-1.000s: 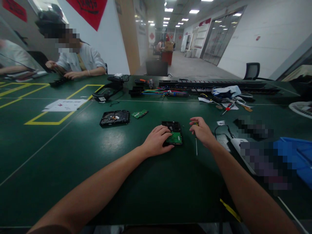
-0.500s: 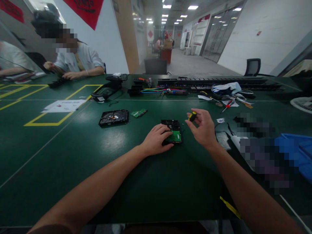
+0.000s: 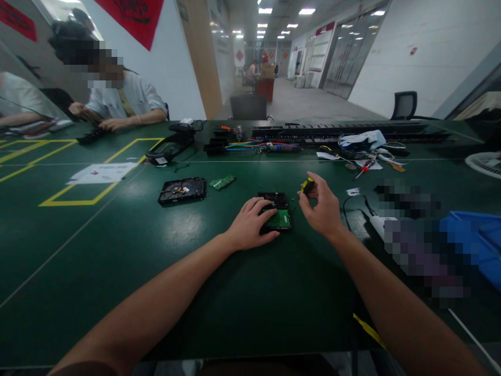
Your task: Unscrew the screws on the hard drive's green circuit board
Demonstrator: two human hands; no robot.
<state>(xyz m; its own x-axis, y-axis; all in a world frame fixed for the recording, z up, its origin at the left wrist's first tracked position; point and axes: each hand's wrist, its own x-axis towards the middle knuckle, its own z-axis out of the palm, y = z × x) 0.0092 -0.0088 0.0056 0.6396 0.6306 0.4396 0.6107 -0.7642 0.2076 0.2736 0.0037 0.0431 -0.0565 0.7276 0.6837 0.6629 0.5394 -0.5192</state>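
Left grip (image 3: 252, 224) clasps the hard drive (image 3: 281, 200), right grip (image 3: 321, 206) pinches the screwdriver (image 3: 307, 185) — one slip could gouge the green board (image 3: 281, 219).

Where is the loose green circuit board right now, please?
In the head view, the loose circuit board lies left of centre on the table, just right of the leftmost hard drive and beyond the left hand.

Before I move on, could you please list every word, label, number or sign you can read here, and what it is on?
Nothing is clear enough to quote.
Large red banner: dark characters, cut off, unreadable.
Left red banner: blurred.
White papers: printing too small.
Green board on the nearer hard drive: pale label, too small.
Black strapped device: white label, too small.
Distant red signs: blurred.
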